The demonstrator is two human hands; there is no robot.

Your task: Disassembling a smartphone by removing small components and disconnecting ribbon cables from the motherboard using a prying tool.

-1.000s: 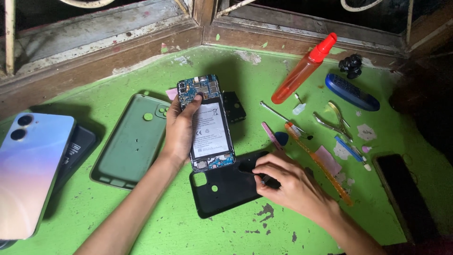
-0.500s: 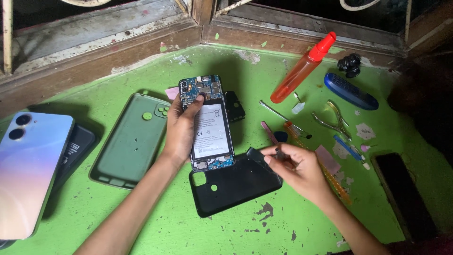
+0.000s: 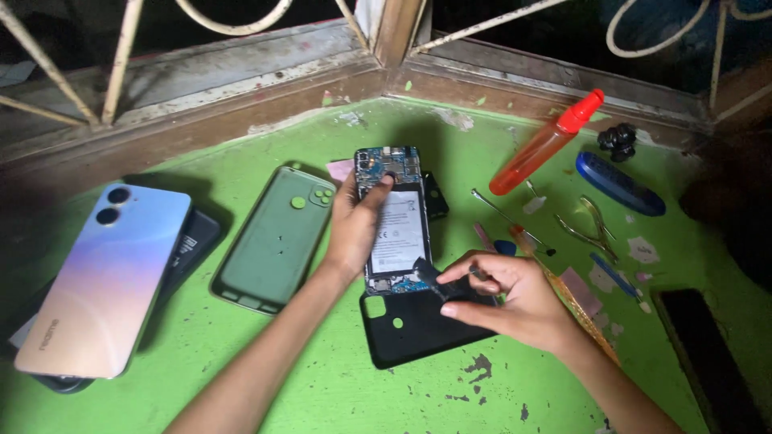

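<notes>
Left hand [image 3: 354,229] lies flat on the opened phone [image 3: 392,217], thumb pressing its upper circuit board. Right hand [image 3: 503,301] pinches a small dark part [image 3: 428,275] at the phone's near end, above a black back cover [image 3: 414,325]. Green case [image 3: 273,237] lies left; orange bottle [image 3: 547,145] far right.

green tabletop [image 3: 322,378]: painted, matt, chipped in patches. opened phone [image 3: 392,221]: bare circuit board, battery with paper-like label. black back cover [image 3: 410,325]: matt plastic. green case [image 3: 273,237]: soft matt, rubbery look. gradient phone [image 3: 108,273]: glossy back. orange bottle [image 3: 543,145]: translucent plastic. window frame [image 3: 241,104]: rough worn wood.
</notes>
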